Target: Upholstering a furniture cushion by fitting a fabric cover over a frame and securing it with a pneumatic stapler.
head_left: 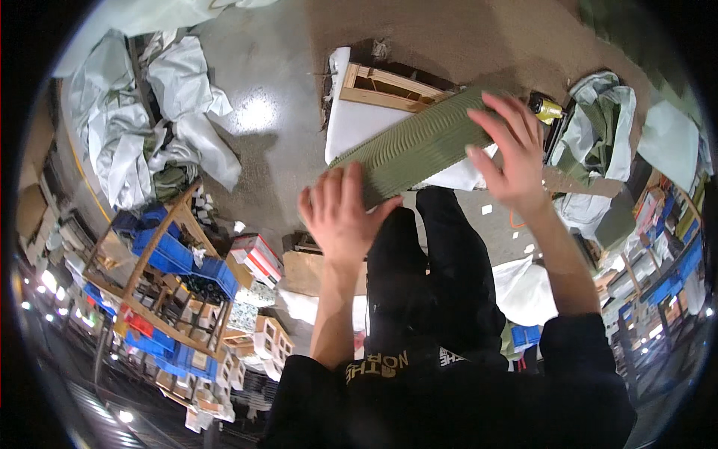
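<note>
A long green ribbed upholstery piece (419,146) lies slanted in front of me, from lower left to upper right. My left hand (344,213) is closed on its left end, fingers over the top and thumb along the lower edge. At the right end, my right hand (512,153) has its fingers spread, the tips at or just above the ribbed surface; contact is hard to tell. Beneath and behind the piece is a wooden frame (385,98) with a white covering (359,135), partly hidden by the green piece.
A yellow and black hand tool (548,109) lies beyond my right hand. White and green wrapped bundles sit at the left (179,78) and right (604,127). At lower left, a wooden rack (153,243) holds blue bins (166,253), beside a red and white box (256,258).
</note>
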Tool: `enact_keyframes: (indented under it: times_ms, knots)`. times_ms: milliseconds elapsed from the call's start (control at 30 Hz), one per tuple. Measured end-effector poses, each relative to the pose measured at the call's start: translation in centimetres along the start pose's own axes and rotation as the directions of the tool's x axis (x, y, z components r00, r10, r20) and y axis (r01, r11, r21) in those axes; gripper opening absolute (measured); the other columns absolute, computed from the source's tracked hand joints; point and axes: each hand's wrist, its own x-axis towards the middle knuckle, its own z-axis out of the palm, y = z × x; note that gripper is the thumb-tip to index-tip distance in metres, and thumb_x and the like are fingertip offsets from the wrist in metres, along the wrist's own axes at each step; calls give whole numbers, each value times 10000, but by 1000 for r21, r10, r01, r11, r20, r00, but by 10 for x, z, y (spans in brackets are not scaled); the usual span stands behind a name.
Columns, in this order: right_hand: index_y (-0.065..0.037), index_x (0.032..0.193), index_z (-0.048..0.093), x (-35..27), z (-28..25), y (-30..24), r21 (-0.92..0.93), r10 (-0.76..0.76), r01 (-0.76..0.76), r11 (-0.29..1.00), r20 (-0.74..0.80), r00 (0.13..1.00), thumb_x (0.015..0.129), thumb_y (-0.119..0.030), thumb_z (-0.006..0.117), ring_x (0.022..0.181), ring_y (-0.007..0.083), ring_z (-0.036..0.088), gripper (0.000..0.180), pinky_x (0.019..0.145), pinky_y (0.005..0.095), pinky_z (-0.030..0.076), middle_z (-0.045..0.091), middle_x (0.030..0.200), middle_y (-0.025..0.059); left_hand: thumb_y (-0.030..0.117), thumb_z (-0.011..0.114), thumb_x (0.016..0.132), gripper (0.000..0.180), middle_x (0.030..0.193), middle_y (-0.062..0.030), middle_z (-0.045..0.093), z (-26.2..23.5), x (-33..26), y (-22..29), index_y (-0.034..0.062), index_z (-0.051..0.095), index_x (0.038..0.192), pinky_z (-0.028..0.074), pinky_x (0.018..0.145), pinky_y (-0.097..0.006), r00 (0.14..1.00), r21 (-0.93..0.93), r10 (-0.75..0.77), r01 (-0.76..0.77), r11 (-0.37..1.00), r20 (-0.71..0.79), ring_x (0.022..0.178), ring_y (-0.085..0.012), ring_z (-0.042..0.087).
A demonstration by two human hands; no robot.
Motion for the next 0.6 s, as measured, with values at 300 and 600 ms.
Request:
enact_keyframes:
  times_ms: [300,600]
  knots:
    - [-110,921,736,24,27,38,73,15,-14,997,-14,1000,878,-242,657,920,265,605,160,818,370,474,696,927,23,436,326,1058,566,1286,-110,556,21,-45,-27,-17,524,1335,357,1047,-340,542,-939,-769,237,-248,340,1204,-210,502]
    - [-11,1002,738,8,30,93,613,535,-594,522,308,787,941,-195,607,951,113,626,235,904,248,439,729,1001,50,188,497,975,399,1287,-174,591,25,-21,-11,-91,587,1245,417,1004,-328,463,-894,-830,439,-90,311,1210,-236,536]
